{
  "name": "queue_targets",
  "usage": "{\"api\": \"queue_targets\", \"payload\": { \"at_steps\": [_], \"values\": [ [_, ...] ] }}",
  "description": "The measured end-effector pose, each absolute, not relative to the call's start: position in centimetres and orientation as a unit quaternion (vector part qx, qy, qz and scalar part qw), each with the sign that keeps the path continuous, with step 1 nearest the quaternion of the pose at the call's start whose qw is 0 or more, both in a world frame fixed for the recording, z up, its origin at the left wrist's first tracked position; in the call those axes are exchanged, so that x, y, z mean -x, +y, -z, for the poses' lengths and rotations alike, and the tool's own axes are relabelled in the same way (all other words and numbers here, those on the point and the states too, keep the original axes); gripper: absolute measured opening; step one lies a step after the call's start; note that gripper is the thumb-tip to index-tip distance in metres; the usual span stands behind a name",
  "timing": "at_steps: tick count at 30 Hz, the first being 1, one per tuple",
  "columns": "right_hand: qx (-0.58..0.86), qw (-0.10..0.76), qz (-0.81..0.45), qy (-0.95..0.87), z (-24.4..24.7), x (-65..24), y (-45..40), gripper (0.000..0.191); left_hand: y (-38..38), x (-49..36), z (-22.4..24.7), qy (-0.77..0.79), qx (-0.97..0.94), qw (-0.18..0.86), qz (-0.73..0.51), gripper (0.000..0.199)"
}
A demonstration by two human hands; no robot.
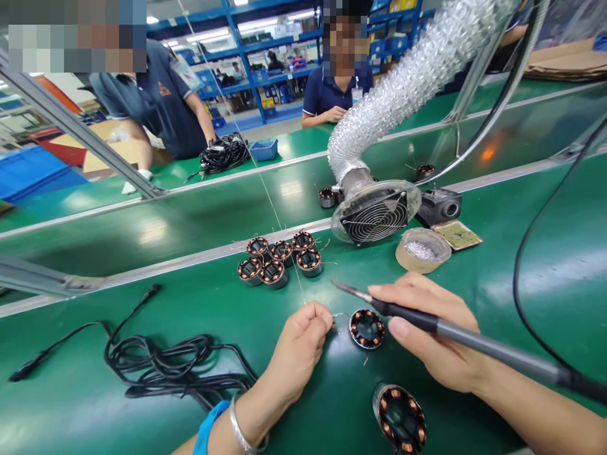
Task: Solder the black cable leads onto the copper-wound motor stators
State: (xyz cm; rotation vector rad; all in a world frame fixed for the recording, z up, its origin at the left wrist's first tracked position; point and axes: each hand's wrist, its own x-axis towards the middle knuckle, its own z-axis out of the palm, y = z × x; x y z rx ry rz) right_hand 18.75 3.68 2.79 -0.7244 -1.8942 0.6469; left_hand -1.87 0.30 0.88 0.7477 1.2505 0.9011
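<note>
My left hand (306, 338) is closed in a pinch on a thin solder wire (298, 273) that comes down from above. A short curved end shows between its fingertips and a small ring-shaped motor stator (367, 329) with copper windings. Whether that end touches the stator, I cannot tell. My right hand (436, 335) grips a soldering iron (455, 333), its tip pointing left, above and behind the stator. Nearer to me stands another copper-wound stator (401, 418).
Several stators (274, 273) stand grouped at the back. Behind are a fume extractor (377, 217), a round tub (423, 251), a sponge (458, 234) and an iron holder (441, 206). Black cables (156, 363) lie left. Two people work across the bench.
</note>
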Motion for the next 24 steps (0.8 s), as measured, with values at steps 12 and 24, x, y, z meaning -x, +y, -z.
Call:
{"api": "queue_targets", "payload": {
  "at_steps": [12, 24],
  "values": [
    [0.354, 0.515, -0.332, -0.707, -2.19, -18.78, 3.86, 0.015, 0.6, 1.94, -0.74, 0.561, -0.387, 0.617, -0.393, 0.023],
    [0.329, 0.502, -0.312, -0.737, -2.84, -18.34, 3.5, 0.017, 0.67, 1.94, -0.53, 0.564, -0.41, 0.608, -0.38, 0.023]
  ]
}}
